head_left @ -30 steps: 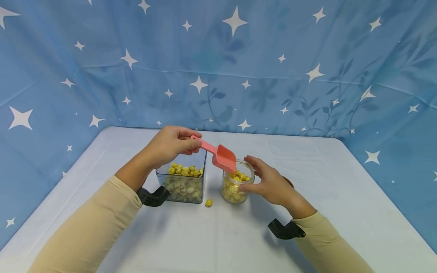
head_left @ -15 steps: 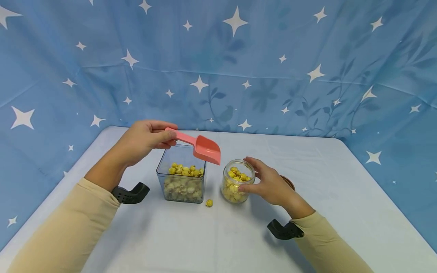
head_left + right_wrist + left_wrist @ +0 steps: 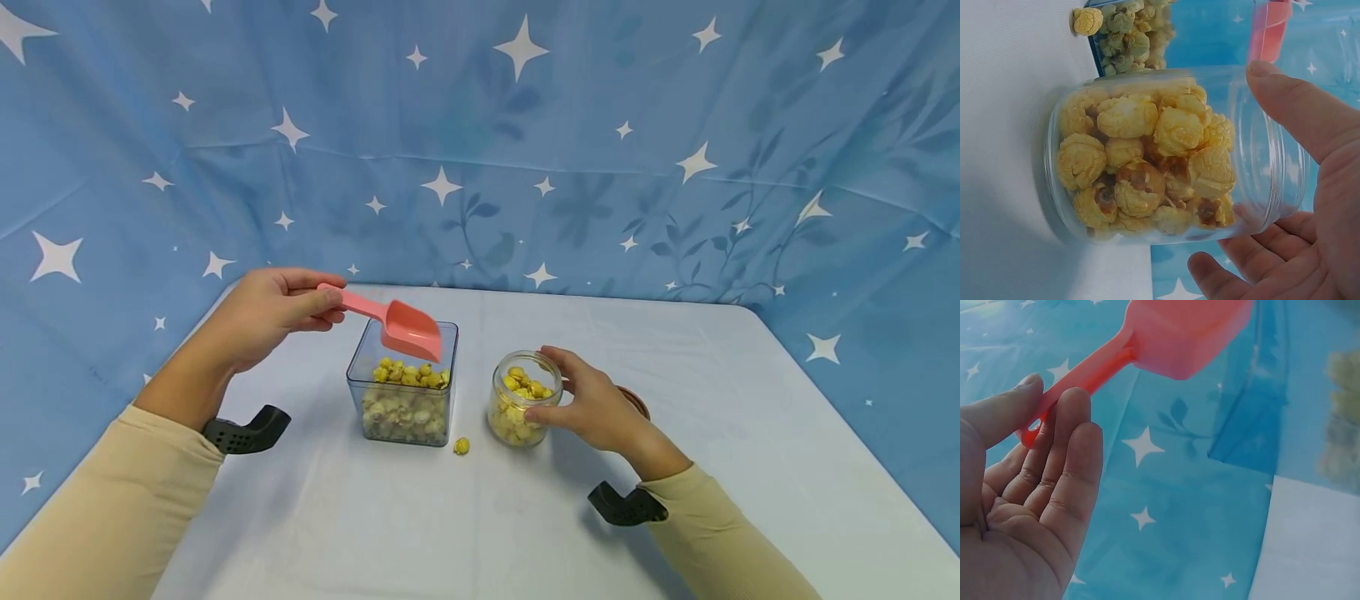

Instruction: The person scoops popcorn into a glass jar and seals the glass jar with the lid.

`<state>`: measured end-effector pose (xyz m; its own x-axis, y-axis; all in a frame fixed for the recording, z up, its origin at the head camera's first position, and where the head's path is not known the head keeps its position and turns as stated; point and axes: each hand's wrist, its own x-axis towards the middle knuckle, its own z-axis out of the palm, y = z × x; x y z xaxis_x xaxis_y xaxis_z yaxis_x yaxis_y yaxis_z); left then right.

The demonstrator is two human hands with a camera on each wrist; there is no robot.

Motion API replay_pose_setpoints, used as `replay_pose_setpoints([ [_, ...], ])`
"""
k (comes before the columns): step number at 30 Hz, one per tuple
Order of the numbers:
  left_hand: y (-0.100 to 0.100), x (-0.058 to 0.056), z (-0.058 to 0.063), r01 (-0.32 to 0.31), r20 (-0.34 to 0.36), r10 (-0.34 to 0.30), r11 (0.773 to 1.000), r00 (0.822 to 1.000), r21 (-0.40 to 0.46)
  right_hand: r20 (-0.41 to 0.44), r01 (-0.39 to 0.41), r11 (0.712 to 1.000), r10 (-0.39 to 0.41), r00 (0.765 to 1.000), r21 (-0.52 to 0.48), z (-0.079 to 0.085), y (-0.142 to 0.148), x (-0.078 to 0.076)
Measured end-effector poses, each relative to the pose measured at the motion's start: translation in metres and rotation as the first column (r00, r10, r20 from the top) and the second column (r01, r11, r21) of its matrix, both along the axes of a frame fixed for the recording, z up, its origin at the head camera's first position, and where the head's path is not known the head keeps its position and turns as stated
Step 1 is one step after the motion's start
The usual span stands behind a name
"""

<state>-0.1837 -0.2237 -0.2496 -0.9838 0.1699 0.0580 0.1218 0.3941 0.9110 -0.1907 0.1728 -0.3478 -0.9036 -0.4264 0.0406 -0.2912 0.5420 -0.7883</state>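
Note:
My left hand (image 3: pixel 273 312) pinches the end of a pink scoop's handle between thumb and fingers. The scoop (image 3: pixel 411 331) hangs over a clear square plastic container (image 3: pixel 452 408), its bowl tipped down to the right with no popcorn showing in it. Yellow popcorn (image 3: pixel 408 375) fills the container's lower part. To the right an open glass jar (image 3: pixel 524 358) stands upright on the table, holding popcorn (image 3: pixel 1138 187) to roughly two thirds. My right hand (image 3: pixel 588 404) holds the jar from its right side, thumb in front near the rim and fingers behind.
One loose popcorn piece (image 3: pixel 461 446) lies on the white table (image 3: pixel 480 525) between container and jar. Partly hidden behind my right wrist is a round brown-edged thing (image 3: pixel 634 402). A blue star-patterned cloth (image 3: pixel 480 125) hangs behind the table.
My left hand has drawn the scoop leftward from above the jar's mouth to above the container. My right hand and the jar have stayed in place.

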Motion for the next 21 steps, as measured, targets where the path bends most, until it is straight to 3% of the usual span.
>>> replay_pose_setpoints([
  [21, -0.009, 0.0, -0.032, -0.028, 0.048, 0.037, 0.985, 0.998, -0.169, -0.011, 0.008, 1.0, -0.008, 1.0, -0.009, -0.002, 0.002, 0.003],
])
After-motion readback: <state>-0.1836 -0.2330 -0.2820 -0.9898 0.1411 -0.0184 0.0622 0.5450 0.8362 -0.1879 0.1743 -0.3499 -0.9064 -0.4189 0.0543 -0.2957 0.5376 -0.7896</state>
